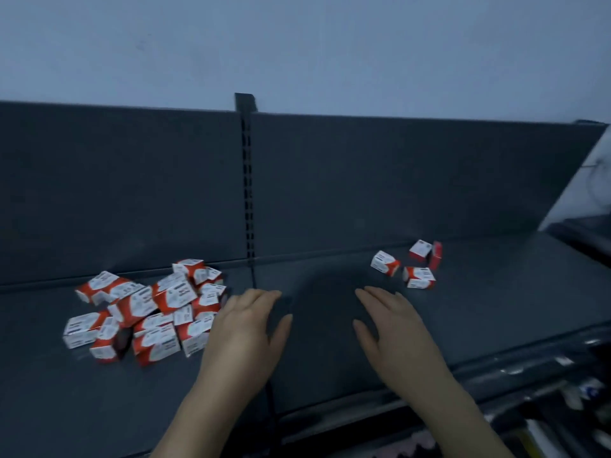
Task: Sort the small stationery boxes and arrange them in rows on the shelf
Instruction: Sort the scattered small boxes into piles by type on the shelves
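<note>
So we've got both hands flat over the dark grey metal shelf (330, 375), left hand (243, 328) and right hand (395, 332), fingers spread, holding nothing. Jumbled pile of small red-and-white cardboard boxes (145, 312) sits left; three more boxes (410, 264) lie far right.

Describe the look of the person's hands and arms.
Both the left hand and the right hand are bare: no gloves, rings, watch or bracelet show. The forearms are bare as far as the frame's bottom edge, with no sleeve in view. Fingernails look short and unpainted.
</note>
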Demonstrator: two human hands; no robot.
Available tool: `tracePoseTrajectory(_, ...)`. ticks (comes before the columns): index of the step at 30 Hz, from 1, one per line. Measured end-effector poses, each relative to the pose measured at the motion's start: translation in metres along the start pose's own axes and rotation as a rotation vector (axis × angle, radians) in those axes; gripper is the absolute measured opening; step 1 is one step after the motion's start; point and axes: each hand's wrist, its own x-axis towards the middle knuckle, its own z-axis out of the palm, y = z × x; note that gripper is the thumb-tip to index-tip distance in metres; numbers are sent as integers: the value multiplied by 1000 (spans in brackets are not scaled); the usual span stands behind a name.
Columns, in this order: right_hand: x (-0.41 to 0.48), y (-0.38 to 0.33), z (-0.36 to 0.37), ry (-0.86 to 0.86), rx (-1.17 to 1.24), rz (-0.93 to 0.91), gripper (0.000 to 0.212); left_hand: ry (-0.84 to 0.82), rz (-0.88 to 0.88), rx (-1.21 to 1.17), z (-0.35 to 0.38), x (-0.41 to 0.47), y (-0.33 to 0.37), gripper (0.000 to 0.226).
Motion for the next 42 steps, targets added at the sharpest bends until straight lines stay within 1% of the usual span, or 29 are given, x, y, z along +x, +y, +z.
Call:
tracePoseTrajectory(7, -10, 90, -24, -4, 2, 166, 43, -110, 110, -59, 67, 35, 64, 44)
tracePoseTrajectory(11, -2, 132, -30, 17, -31, 221, 45, -126, 174, -43, 104, 71, 91, 39)
tracePoseTrajectory(17, 32, 188, -31, -92, -39, 289, 46, -172, 220, -67, 145, 124, 120, 36)
tracePoseTrajectory(23, 68, 230, -19, -158, 6, 332, 49, -204, 203, -62, 178, 160, 131, 33)
tracePoseTrajectory(27, 93, 253, -6, -209, 34, 283, 50, -236, 150, -46, 194, 170, 132, 38)
tracePoseTrajectory(29, 109, 265, 3, -222, 38, 239, 52, -229, 110, -43, 201, 175, 132, 39)
tracePoseTrajectory(32, 133, 285, 23, -288, 53, 149, 54, -200, 45, -15, 210, 179, 137, 41)
tracePoseTrajectory(34, 148, 298, 32, -353, 64, 94, 48, -186, 0, 5, 215, 181, 142, 41)
tracePoseTrajectory(37, 162, 315, 36, -375, 92, 28, 26, -163, -66, 19, 226, 186, 152, 39)
tracePoseTrajectory(39, 166, 328, 34, -349, 144, -14, 21, -142, -88, 34, 235, 193, 161, 39)
tracePoseTrajectory(42, 165, 348, 25, -329, 222, -8, 16, -155, -101, 72, 254, 208, 179, 39)
